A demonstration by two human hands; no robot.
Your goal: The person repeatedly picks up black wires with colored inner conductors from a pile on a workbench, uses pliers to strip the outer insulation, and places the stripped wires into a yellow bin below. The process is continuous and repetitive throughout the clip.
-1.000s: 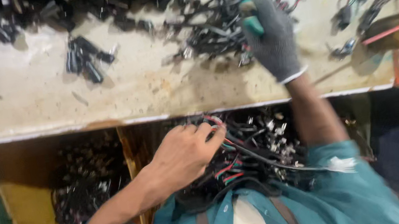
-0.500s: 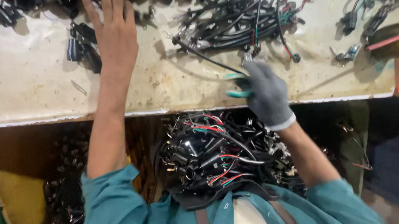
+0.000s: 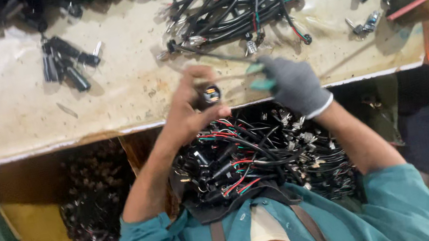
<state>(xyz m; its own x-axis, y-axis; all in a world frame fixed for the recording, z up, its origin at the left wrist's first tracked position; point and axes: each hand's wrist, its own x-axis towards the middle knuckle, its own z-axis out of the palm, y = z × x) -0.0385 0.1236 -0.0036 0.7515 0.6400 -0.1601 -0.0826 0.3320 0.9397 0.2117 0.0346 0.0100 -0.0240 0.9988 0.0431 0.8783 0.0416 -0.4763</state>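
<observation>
At the worktop's (image 3: 109,105) near edge my bare left hand (image 3: 190,113) pinches a small black connector (image 3: 211,94), while my gloved right hand (image 3: 293,84) grips a green-handled tool (image 3: 255,68).

A workshop for wiring: a stained workbench (image 3: 125,103) carries a bundle of cables (image 3: 241,1) at 12 o'clock, loose plugs (image 3: 65,64) at 10 o'clock, and parts bins (image 3: 65,230) at 8 o'clock.
</observation>
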